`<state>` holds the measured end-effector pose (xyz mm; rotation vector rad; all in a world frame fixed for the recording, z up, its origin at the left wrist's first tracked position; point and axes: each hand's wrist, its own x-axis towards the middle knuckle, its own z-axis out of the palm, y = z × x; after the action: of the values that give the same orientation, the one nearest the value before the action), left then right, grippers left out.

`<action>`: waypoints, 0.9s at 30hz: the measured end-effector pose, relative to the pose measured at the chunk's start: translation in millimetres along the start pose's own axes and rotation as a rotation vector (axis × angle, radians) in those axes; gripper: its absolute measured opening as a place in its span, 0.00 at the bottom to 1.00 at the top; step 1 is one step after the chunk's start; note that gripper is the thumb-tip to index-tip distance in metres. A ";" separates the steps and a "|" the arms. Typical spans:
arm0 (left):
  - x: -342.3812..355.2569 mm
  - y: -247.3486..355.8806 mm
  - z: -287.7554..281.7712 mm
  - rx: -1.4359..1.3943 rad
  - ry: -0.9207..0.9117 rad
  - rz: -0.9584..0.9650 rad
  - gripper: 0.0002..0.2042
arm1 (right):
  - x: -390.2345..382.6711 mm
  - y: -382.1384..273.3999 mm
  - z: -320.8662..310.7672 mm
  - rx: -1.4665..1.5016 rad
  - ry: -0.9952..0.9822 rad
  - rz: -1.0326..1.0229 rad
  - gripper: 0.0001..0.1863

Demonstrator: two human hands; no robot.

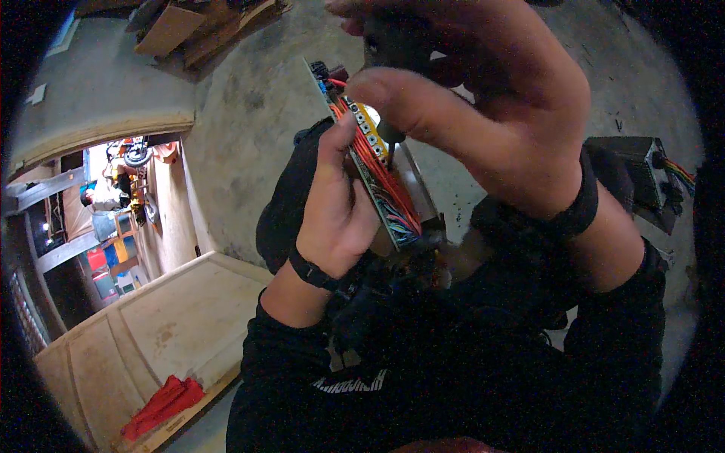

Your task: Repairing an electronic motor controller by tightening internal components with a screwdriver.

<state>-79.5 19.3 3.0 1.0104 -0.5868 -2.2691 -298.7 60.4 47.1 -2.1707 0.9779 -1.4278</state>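
My left hand [336, 200] is closed around a long green circuit board [368, 180], thumb on its upper side. Along the board run bundled red and orange wires [377, 170], with blue and white ones near its lower end. A yellow strip [375, 136] with a row of square metal pads sits beside the wires. My right hand [483, 98] grips a dark tool that looks like a screwdriver [390, 134]; its thin end points down at the strip. Whether the tip touches a pad, I cannot tell. A grey metal plate [418, 183] lies along the board's right side.
A dark metal box [638, 170] with coloured wires stands on the concrete floor [234, 113] at right. Cardboard pieces [177, 30] lie at the far left. Near left is a wooden panel [174, 317] with a red cloth [164, 408]. Through a doorway a person [106, 192] shows.
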 end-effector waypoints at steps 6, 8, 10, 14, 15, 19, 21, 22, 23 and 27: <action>-9.9 -4.4 -1.5 0.052 -0.068 -0.027 0.20 | 0.3 -11.1 16.9 -0.020 0.101 0.033 0.35; -15.0 -5.1 1.6 0.101 0.034 -0.031 0.22 | 0.4 -11.5 21.4 -0.026 0.135 0.043 0.35; -24.4 -4.3 0.0 0.224 -0.032 -0.024 0.21 | 11.0 -16.2 33.7 -0.026 0.168 0.045 0.35; -21.0 -2.5 -0.3 0.231 -0.115 -0.032 0.23 | 13.9 -10.8 40.1 -0.036 0.232 0.059 0.35; -18.5 -1.9 1.6 0.175 -0.122 -0.039 0.24 | 13.9 -10.4 39.6 -0.041 0.251 0.064 0.35; -6.2 -0.5 4.6 -0.054 -0.144 -0.070 0.31 | 11.5 0.1 39.0 -0.054 0.318 0.086 0.36; -3.3 -0.5 8.5 -0.060 -0.117 -0.038 0.35 | 9.5 2.0 38.1 -0.055 0.346 0.096 0.36; -2.9 0.5 9.6 -0.061 -0.115 -0.036 0.35 | 11.3 1.9 38.4 -0.054 0.359 0.099 0.36; -2.4 1.4 10.0 -0.011 -0.138 0.014 0.35 | 8.6 -3.6 32.2 -0.052 0.358 0.098 0.36; -2.9 4.6 11.9 0.125 -0.172 0.152 0.36 | 22.8 -27.1 25.4 0.713 0.415 0.212 0.34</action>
<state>-85.7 19.6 14.6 0.8031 -0.8573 -2.2191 -260.6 61.1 68.3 -1.2576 0.6438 -1.8008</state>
